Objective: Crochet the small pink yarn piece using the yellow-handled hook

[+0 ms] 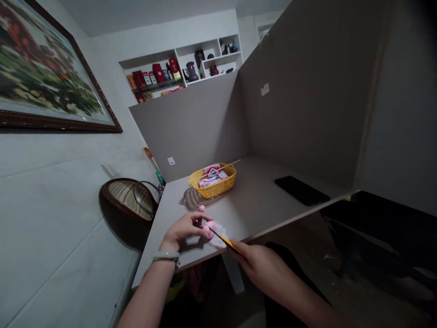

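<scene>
Pink lacy fabric [215,234] held in left hand [182,232], right hand [262,265] gripping thin yellow-handled tool [226,243], slotted yellow plastic basket [223,185] beyond

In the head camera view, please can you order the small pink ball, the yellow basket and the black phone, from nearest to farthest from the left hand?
1. Small pink ball: on the table, just ahead of the left hand.
2. Yellow basket: farther ahead on the table.
3. Black phone: farthest, on the table's right side.

Pale green bangle [166,256] on left wrist [160,265]
</scene>
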{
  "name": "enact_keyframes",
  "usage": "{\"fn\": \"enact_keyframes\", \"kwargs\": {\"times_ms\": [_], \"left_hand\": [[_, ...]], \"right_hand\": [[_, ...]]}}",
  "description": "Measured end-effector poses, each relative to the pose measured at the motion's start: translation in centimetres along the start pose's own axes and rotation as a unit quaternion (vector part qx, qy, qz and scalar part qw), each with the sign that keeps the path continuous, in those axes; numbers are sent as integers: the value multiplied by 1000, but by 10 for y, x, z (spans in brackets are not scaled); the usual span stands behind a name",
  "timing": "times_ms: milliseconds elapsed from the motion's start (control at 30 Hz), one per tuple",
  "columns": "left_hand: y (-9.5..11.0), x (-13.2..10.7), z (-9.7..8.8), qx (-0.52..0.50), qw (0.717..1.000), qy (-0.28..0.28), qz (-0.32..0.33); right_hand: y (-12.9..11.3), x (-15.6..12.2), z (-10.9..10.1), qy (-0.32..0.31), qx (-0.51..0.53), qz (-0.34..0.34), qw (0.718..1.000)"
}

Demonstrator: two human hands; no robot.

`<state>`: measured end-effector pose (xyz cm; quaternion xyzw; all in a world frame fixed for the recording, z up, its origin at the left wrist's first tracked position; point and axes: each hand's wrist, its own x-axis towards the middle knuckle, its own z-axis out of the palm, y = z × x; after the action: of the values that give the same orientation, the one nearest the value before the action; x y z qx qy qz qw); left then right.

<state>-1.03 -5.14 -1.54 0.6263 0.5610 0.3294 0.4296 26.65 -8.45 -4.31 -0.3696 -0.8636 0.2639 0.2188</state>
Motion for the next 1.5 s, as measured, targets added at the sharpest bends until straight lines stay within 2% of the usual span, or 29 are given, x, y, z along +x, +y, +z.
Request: {"fn": "enact_keyframes", "kwargs": {"times_ms": [133, 233, 333, 467, 567, 700, 800, 1000, 1233, 1433, 1500], "left_hand": [[0, 3, 1, 27, 999, -6, 16], [1, 3, 3, 2, 1000, -26, 1], [0, 1, 2, -19, 999, -22, -14], [-2, 0, -2, 0, 1000, -4, -1], [-1, 2, 0, 22, 1000, -10, 10], [0, 4, 2, 11, 999, -34, -7], [-2, 3, 1, -2, 999, -28, -16], [3, 0, 1, 17, 1000, -4, 3], [3, 2, 3, -9, 1000, -21, -17], [-1, 3, 0, 13, 1000, -11, 0], [0, 3, 0, 9, 1000, -22, -5]], "right_hand": [[4, -11, 0, 5, -3, 10, 1000], [-6, 3, 1, 10, -24, 8, 1000], [-11, 12, 2, 17, -23, 0, 1000], [-2, -7, 3, 8, -21, 7, 1000], [4, -18, 3, 9, -21, 12, 1000], [-5, -1, 3, 14, -34, 5, 999], [-8, 8, 2, 22, -34, -6, 999], [5, -18, 2, 3, -3, 7, 1000], [-8, 13, 5, 28, -38, -1, 999], [2, -14, 0, 6, -6, 4, 1000], [1, -15, -1, 4, -12, 5, 1000]]}}
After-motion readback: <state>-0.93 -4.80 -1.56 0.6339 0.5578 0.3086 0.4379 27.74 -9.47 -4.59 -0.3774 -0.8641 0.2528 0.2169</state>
